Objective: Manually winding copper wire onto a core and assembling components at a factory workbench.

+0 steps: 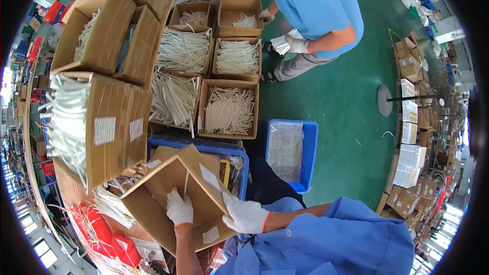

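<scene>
A mostly bare cardboard box is tilted in front of me, its opening facing up toward me. Inside it is my left hand in a white knit glove, fingers closed around the lower end of a thin white strip. Gloved in white too, my right hand grips the box's right wall. Left of the box, a bundle of white strips lies on the wooden table. Above that stands another carton, packed with white strips.
Several open cartons of white strips stand in rows ahead. A co-worker in a light blue shirt holds a bundle of strips beside them. A blue bin sits on the green floor. Red boxes lie at lower left.
</scene>
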Motion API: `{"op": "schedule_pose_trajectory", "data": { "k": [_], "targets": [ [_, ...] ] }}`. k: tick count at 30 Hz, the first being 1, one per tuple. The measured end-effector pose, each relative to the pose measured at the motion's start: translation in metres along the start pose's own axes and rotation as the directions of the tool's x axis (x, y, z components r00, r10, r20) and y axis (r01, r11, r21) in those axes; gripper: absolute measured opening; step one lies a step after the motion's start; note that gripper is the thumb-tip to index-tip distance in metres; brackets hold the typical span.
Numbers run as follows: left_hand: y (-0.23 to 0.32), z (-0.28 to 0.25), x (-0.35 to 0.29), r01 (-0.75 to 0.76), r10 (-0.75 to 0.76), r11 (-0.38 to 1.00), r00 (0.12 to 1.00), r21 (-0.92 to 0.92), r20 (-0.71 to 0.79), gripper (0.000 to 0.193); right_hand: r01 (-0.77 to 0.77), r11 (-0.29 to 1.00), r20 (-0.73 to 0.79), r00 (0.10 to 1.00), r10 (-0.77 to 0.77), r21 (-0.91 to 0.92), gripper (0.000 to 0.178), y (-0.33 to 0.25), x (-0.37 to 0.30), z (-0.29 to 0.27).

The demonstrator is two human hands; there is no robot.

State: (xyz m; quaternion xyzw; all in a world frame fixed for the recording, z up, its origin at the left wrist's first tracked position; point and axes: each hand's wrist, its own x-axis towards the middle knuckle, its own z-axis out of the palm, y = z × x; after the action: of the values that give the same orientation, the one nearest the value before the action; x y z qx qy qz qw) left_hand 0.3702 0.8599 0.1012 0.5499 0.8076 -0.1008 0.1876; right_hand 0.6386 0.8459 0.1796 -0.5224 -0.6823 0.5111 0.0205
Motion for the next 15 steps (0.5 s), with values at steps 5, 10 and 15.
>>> {"op": "schedule_pose_trajectory", "data": {
  "k": [5,10,15],
  "targets": [
    [-0.050,0.086,0.024,0.122,-0.113,0.992,0.978,-0.040,0.176,0.049,-0.002,0.972,0.391,0.916,-0.094,0.237,0.057,0.050,0.046,-0.023],
    [-0.014,0.056,0.036,0.215,-0.184,0.969,0.955,-0.120,0.232,0.048,0.166,0.985,0.175,0.970,-0.170,0.035,0.037,0.163,0.133,-0.071],
    [0.002,0.043,0.053,0.278,-0.233,0.948,0.937,-0.153,0.259,0.047,-0.372,0.837,0.016,0.916,0.400,0.402,0.025,0.275,0.233,-0.151]
  ]
}}
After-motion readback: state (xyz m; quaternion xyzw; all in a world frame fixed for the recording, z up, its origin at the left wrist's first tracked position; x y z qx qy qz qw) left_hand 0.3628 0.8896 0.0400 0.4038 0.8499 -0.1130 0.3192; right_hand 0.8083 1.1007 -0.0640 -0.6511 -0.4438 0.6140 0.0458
